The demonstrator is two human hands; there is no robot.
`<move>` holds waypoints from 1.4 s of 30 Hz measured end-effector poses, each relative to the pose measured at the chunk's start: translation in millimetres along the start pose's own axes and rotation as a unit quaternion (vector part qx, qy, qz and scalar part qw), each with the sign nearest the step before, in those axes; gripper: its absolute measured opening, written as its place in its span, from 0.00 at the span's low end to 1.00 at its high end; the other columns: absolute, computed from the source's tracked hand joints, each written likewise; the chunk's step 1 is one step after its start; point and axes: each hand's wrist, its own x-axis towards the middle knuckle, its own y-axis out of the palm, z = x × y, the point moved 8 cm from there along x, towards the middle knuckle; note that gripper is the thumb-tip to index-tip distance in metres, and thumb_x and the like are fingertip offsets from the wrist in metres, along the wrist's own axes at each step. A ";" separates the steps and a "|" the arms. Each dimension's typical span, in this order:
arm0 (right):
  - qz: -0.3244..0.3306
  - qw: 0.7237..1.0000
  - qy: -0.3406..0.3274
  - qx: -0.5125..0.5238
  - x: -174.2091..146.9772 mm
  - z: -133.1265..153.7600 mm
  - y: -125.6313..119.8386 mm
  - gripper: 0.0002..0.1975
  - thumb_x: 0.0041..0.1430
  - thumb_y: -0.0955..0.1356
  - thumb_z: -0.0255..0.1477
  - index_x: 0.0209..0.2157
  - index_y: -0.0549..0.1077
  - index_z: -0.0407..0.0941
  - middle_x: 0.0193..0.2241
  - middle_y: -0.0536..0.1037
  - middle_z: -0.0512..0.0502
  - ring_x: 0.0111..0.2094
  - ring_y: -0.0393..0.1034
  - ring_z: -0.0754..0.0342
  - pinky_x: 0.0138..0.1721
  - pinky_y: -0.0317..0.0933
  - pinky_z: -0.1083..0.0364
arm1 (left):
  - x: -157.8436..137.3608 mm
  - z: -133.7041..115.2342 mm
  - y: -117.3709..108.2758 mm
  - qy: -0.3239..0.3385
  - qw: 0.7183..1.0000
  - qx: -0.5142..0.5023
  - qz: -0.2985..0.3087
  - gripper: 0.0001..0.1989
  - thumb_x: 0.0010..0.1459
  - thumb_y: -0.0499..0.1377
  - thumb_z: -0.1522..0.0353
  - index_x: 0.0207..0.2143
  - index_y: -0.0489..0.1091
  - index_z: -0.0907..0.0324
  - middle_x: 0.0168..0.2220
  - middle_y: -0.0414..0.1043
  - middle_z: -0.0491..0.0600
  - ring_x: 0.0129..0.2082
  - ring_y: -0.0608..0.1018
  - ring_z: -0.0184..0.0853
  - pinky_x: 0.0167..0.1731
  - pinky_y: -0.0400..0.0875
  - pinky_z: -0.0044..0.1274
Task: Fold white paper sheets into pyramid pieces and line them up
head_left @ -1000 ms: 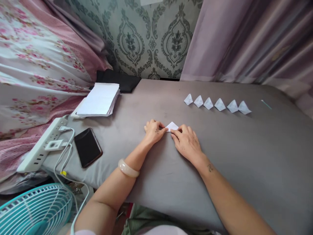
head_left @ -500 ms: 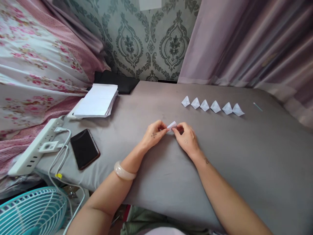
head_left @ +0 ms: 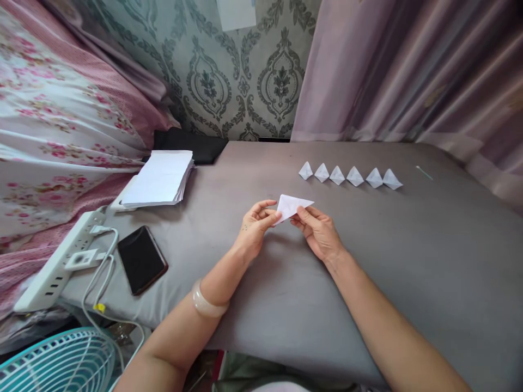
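Observation:
A folded white paper, roughly triangular, is held up between my two hands above the grey-covered table. My left hand pinches its left corner between thumb and fingers. On the right side, my right hand grips the paper with the thumb on top and the fingers beneath. Beyond my hands, a row of several small folded paper boats stands on the cloth.
At the left lie a stack of white paper, a dark phone and a white power strip with cables. A turquoise fan stands below the table's left edge. A thin stick lies at the far right.
The paper was a narrow strip between my fingertips; now its broad triangular face shows. My right hand has turned, with the thumb on top, and my view has shifted slightly.

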 end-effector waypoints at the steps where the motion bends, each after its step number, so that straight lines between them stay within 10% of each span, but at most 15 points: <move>1: -0.013 1.000 -0.002 -0.009 0.4 0.5 -2.6 0.13 0.43 0.76 0.38 0.30 0.80 0.47 0.33 0.81 0.48 0.34 0.73 0.55 0.37 0.66 0.55 | -0.2 1.5 1.9 -0.007 1.000 0.006 0.014 0.23 0.44 0.69 0.67 0.44 0.68 0.60 0.26 0.71 0.42 0.27 0.71 0.26 0.32 0.63 0.21; 12: 0.035 0.973 -0.001 -0.227 1.5 12.7 -10.4 0.15 0.45 0.74 0.41 0.30 0.82 0.44 0.25 0.80 0.46 0.27 0.72 0.54 0.27 0.63 0.57 | 0.5 7.7 2.8 -0.062 0.992 0.102 0.051 0.15 0.43 0.70 0.64 0.33 0.74 0.62 0.29 0.75 0.49 0.29 0.73 0.29 0.31 0.63 0.22; 22: -0.028 0.989 -0.042 -0.137 3.8 22.0 -20.3 0.17 0.44 0.75 0.43 0.29 0.79 0.44 0.24 0.78 0.49 0.27 0.70 0.57 0.33 0.65 0.55 | 0.6 15.3 -2.0 -0.084 0.991 0.098 0.039 0.11 0.39 0.71 0.64 0.24 0.76 0.61 0.24 0.73 0.47 0.23 0.69 0.27 0.29 0.62 0.22; 31: -0.058 0.949 -0.111 -0.289 1.6 30.4 -22.0 0.18 0.50 0.71 0.46 0.27 0.74 0.43 0.23 0.76 0.49 0.26 0.69 0.56 0.30 0.63 0.55 | -3.2 17.3 4.8 -0.089 0.974 0.187 0.096 0.13 0.44 0.69 0.60 0.26 0.77 0.61 0.22 0.71 0.47 0.23 0.69 0.27 0.25 0.62 0.20; 42: -0.063 0.874 -0.281 -0.391 -23.4 52.6 6.0 0.12 0.57 0.69 0.37 0.37 0.78 0.45 0.34 0.78 0.45 0.31 0.71 0.55 0.33 0.65 0.55 | 8.1 15.9 -9.6 -0.071 0.997 -0.005 0.001 0.13 0.41 0.71 0.64 0.27 0.77 0.64 0.25 0.72 0.47 0.25 0.71 0.26 0.31 0.67 0.22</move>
